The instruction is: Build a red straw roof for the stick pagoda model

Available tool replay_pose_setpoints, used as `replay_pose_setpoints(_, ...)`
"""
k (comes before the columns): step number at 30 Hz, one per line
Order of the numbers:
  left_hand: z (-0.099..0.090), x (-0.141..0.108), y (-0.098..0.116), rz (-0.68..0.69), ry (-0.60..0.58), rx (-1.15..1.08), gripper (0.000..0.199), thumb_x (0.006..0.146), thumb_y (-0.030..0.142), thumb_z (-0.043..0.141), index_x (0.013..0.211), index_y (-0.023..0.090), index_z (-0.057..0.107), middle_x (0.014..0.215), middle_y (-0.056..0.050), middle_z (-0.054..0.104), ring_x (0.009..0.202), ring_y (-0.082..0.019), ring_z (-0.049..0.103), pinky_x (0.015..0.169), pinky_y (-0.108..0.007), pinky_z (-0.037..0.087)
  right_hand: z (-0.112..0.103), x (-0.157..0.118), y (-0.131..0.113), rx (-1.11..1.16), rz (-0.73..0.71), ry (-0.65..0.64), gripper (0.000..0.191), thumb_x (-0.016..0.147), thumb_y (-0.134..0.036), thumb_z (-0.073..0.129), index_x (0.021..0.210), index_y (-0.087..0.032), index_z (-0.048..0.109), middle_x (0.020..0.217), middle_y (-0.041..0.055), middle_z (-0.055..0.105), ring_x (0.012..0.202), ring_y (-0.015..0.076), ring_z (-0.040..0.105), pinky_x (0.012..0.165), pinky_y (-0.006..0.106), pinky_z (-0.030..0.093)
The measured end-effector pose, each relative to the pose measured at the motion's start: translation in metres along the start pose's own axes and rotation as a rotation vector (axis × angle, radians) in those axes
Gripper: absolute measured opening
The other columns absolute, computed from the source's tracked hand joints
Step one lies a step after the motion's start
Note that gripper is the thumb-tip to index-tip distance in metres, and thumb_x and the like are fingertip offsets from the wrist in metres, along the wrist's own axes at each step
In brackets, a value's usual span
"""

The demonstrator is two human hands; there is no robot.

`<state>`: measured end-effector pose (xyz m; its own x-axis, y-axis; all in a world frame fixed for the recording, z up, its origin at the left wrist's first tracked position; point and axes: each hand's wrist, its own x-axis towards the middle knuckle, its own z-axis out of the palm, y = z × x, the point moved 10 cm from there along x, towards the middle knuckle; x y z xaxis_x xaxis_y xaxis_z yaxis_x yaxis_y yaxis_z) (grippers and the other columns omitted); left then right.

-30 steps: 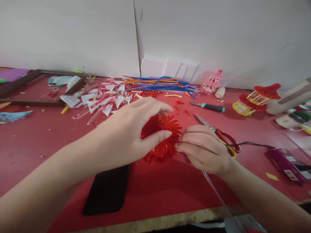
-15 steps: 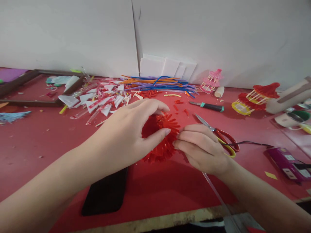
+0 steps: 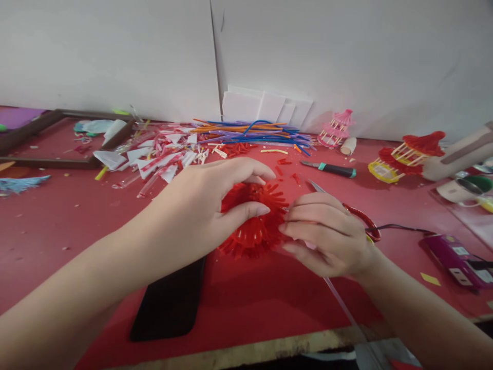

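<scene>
- Item: a round, bright-red fringed piece point(image 3: 254, 235) of glossy, plastic-looking strips, at the clock's centre, over the red tabletop point(image 3: 265, 313); contact beneath is hidden.
- Your left hand point(image 3: 213, 198) curls around it from nine o'clock, gripping it, thumb across the front.
- Your right hand point(image 3: 326, 231) is at three o'clock, fingertips bunched beside the fringe; whether they pinch anything cannot be told.
- Handling, as judged: light, springy, rather slippery; outer strips bend easily. Hold it by the middle, not the tips.
- Red-handled metal scissors point(image 3: 364, 214): between two and three o'clock, partly hidden.
</scene>
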<state>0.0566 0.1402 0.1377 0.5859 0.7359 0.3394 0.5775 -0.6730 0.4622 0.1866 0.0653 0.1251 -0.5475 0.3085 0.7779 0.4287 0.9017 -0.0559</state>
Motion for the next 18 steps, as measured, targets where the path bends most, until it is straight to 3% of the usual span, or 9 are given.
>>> replay_pose_setpoints(3, 0.0, -0.002, -0.002, 0.003, -0.024, -0.018, 0.038, 0.094, 0.035, 0.063, 0.132, 0.038, 0.059, 0.127, 0.004, 0.073, 0.117, -0.025, 0.07, 0.093, -0.035, 0.058, -0.01, -0.005, 0.017, -0.006, 0.111, -0.055, 0.004, 0.09, -0.016, 0.063, 0.088, -0.019, 0.065, 0.079, 0.0026, 0.068, 0.072, 0.0156, 0.063, 0.068, 0.031, 0.055)
replay_pose_setpoints(5, 0.001, -0.003, -0.004, 0.011, -0.043, -0.029, 0.049, 0.095, 0.03, 0.061, 0.142, 0.041, 0.051, 0.133, 0.005, 0.07, 0.125, -0.025, 0.066, 0.095, -0.033, 0.058, -0.005, -0.019, 0.04, -0.033, 0.277, -0.229, 0.01, 0.09, -0.015, 0.06, 0.081, -0.021, 0.059, 0.068, -0.0024, 0.06, 0.06, 0.012, 0.056, 0.057, 0.026, 0.045)
replay_pose_setpoints(7, 0.004, -0.003, -0.004, 0.029, -0.076, -0.043, 0.055, 0.098, 0.024, 0.054, 0.148, 0.044, 0.044, 0.138, 0.006, 0.067, 0.128, -0.023, 0.064, 0.098, -0.032, 0.057, 0.006, -0.043, 0.062, -0.074, 0.432, -0.448, 0.006, 0.086, -0.015, 0.059, 0.087, -0.021, 0.059, 0.075, -0.0009, 0.063, 0.066, 0.0135, 0.059, 0.061, 0.026, 0.045)
replay_pose_setpoints(10, 0.008, -0.003, -0.004, 0.056, -0.111, -0.068, 0.059, 0.101, 0.02, 0.046, 0.153, 0.045, 0.036, 0.144, 0.005, 0.063, 0.131, -0.02, 0.062, 0.103, -0.031, 0.055, 0.017, -0.076, 0.082, -0.15, 0.58, -0.656, 0.029, 0.079, -0.016, 0.06, 0.107, -0.019, 0.06, 0.097, 0.0061, 0.07, 0.087, 0.0214, 0.067, 0.075, 0.033, 0.05)
replay_pose_setpoints(13, 0.005, -0.002, -0.005, 0.059, -0.092, -0.057, 0.058, 0.102, 0.026, 0.048, 0.155, 0.041, 0.032, 0.147, 0.003, 0.06, 0.135, -0.021, 0.058, 0.107, -0.033, 0.053, 0.026, -0.093, 0.086, -0.171, 0.628, -0.771, 0.034, 0.077, -0.016, 0.059, 0.111, -0.019, 0.061, 0.1, 0.0071, 0.069, 0.093, 0.0247, 0.067, 0.079, 0.036, 0.05)
replay_pose_setpoints(18, 0.002, -0.003, -0.006, 0.058, -0.108, 0.039, 0.045, 0.097, 0.034, 0.059, 0.141, 0.041, 0.051, 0.141, 0.008, 0.065, 0.126, -0.021, 0.065, 0.101, -0.032, 0.056, 0.035, -0.105, 0.083, -0.201, 0.609, -0.856, 0.052, 0.074, -0.012, 0.057, 0.126, -0.019, 0.061, 0.114, 0.0094, 0.071, 0.103, 0.0274, 0.068, 0.086, 0.04, 0.05)
